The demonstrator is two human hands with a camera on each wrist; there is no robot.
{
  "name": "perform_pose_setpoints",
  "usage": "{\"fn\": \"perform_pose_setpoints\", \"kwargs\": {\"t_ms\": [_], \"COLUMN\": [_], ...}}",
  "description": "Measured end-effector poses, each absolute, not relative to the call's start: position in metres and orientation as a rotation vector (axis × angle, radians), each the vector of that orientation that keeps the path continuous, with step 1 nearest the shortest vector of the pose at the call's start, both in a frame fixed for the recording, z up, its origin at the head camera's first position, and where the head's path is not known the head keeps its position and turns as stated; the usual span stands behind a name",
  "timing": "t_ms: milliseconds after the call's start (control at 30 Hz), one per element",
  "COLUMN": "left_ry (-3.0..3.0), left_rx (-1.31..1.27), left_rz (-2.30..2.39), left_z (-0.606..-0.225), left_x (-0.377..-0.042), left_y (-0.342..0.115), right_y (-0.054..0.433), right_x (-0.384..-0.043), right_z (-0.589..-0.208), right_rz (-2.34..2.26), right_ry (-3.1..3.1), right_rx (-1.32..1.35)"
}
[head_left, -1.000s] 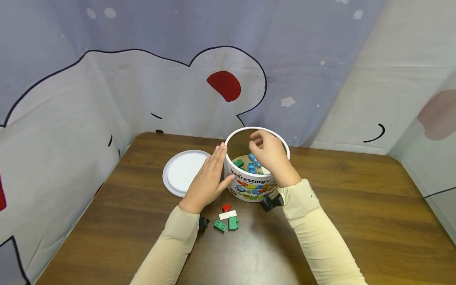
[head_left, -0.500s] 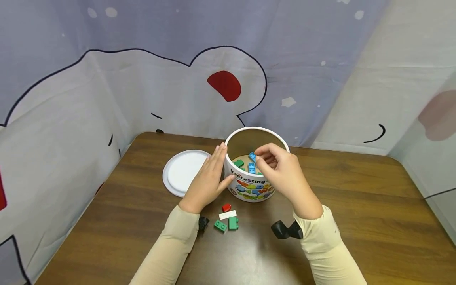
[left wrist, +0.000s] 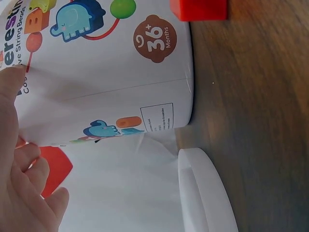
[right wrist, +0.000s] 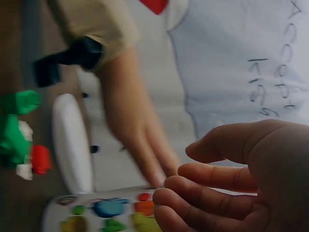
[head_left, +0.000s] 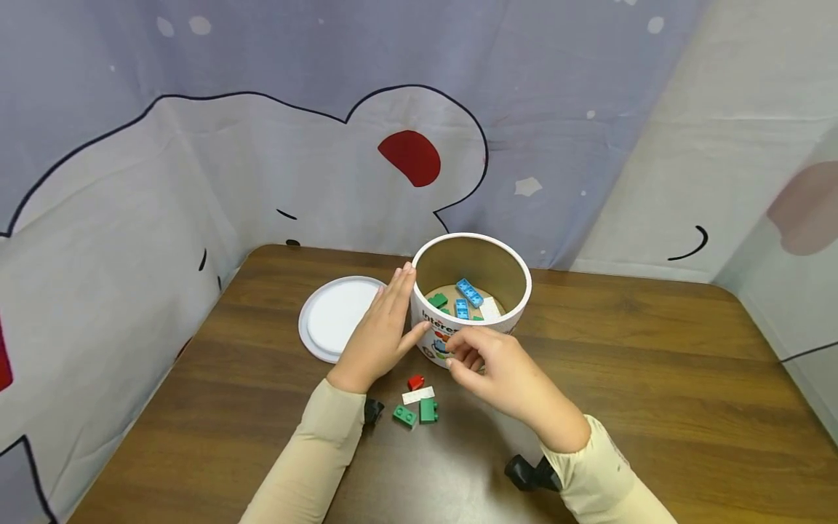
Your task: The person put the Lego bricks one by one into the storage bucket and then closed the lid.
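Observation:
A white round bucket (head_left: 425, 338) printed with "Interesting" and toy pictures stands on the table. Inside it lie two blue bricks (head_left: 469, 292), green bricks (head_left: 438, 300) and a white piece (head_left: 489, 308). My left hand (head_left: 380, 331) rests against its left side, fingers straight along the wall up to the rim. In front of the bucket hovers my right hand (head_left: 500, 375), its fingers loosely bent; the right wrist view shows nothing between thumb and fingers (right wrist: 193, 186). Nearer on the table are two green bricks (head_left: 428, 410), a white strip brick (head_left: 418, 395) and a small red brick (head_left: 415, 382).
A white round lid (head_left: 337, 316) lies on the wooden table (head_left: 622, 364), left of the bucket and partly behind the left hand. Behind the table hangs a printed cloth (head_left: 294, 167). A black wrist mount (head_left: 533, 473) sits at the right sleeve.
My right hand has come out of the bucket, down and toward me, to the front of it. The bricks inside show more fully. My left hand has stayed in place.

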State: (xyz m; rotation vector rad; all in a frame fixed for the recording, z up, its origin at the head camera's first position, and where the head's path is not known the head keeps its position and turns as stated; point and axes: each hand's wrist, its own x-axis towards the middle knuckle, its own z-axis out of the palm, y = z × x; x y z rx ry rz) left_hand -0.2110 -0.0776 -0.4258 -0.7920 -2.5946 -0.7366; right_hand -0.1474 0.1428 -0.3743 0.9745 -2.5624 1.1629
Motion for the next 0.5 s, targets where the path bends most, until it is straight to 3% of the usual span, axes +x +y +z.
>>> {"fn": "perform_pose_setpoints", "kwargs": {"t_ms": [500], "left_ry": [-2.606], "left_rx": [-0.785], "left_rz": [-0.725], "left_z": [-0.428], "left_x": [-0.212], "left_y": [-0.077], "right_y": [0.135], "right_x": [-0.147], "right_z": [-0.426], "right_rz": [1.092], "right_ry": [-2.903], "right_rx": [1.100]}}
